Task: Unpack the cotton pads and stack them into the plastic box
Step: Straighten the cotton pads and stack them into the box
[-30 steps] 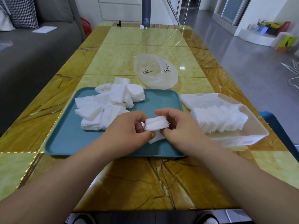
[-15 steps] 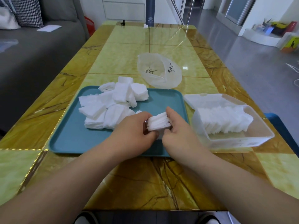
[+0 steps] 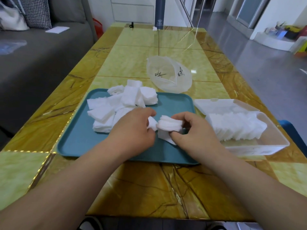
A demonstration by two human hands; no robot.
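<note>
One small bundle of cotton pads [image 3: 169, 125] is pinched edge-up in the right hand [image 3: 197, 131], thumb beneath and curled fingers over the top, just above the near middle of a teal tray [image 3: 176, 103]. The left hand [image 3: 134, 128] meets it from the other side, its fingers curled as well, nipping a white pad [image 3: 152, 125] that touches the bundle's left end. Under the bundle a few flat pads [image 3: 166, 138] lie on the tray beside the right thumb. Across the tray's far left part spreads a loose heap of pads [image 3: 116, 110], some in short stacks, some fanned out. Just right of the tray stands the clear plastic box [image 3: 269, 146], open, with a leaning row of pads [image 3: 235, 127] set on edge along its length; its lid [image 3: 216, 104] lies flat at the far-left end. Beyond the tray sits a crumpled translucent bag [image 3: 167, 77], its mouth open, printed with black brush-like marks too small to read. At the far end of the glossy yellow-and-brown marbled table [image 3: 149, 188] stands a dark cylinder [image 3: 159, 12] bearing a pale round emblem and tiny lettering that cannot be made out. A grey sofa [image 3: 41, 55] runs along the left, with a houndstooth cushion [image 3: 37, 12] on it.
</note>
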